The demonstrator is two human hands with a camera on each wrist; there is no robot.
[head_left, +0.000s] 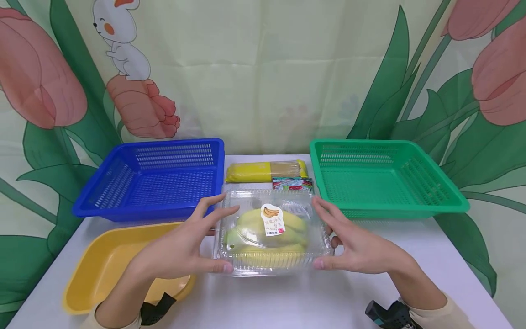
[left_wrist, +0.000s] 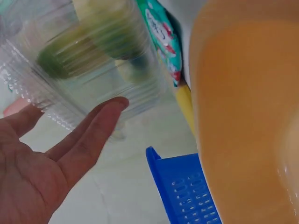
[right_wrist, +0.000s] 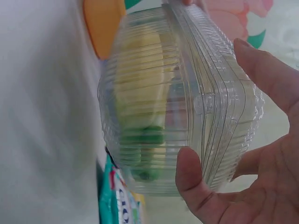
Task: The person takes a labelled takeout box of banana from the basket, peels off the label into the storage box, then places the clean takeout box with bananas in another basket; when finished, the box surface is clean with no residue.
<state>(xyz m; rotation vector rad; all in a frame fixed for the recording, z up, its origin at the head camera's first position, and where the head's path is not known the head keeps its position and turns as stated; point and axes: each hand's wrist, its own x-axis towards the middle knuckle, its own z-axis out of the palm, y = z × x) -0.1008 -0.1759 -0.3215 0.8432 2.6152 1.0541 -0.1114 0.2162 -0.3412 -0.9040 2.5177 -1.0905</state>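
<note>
A clear plastic clamshell box (head_left: 269,265) with yellow-green bananas (head_left: 248,228) inside is held level, lid up, between both hands. On its lid is a white sticker (head_left: 273,220) with a banana picture. My left hand (head_left: 174,246) grips the left side, thumb at the front corner and fingers spread along the edge. The right hand (head_left: 361,246) grips the opposite side, with its thumb near the front right corner. In the right wrist view the box (right_wrist: 145,93) shows its ribbed wall, above the white tabletop.
Behind the box lie a yellow noodle-like packet (head_left: 250,172) and a small teal-and-red packet (head_left: 292,183). A blue basket (head_left: 148,212) stands at the back left, a green basket (head_left: 390,211) at the back right. The yellow tub (head_left: 82,274) sits under the left forearm.
</note>
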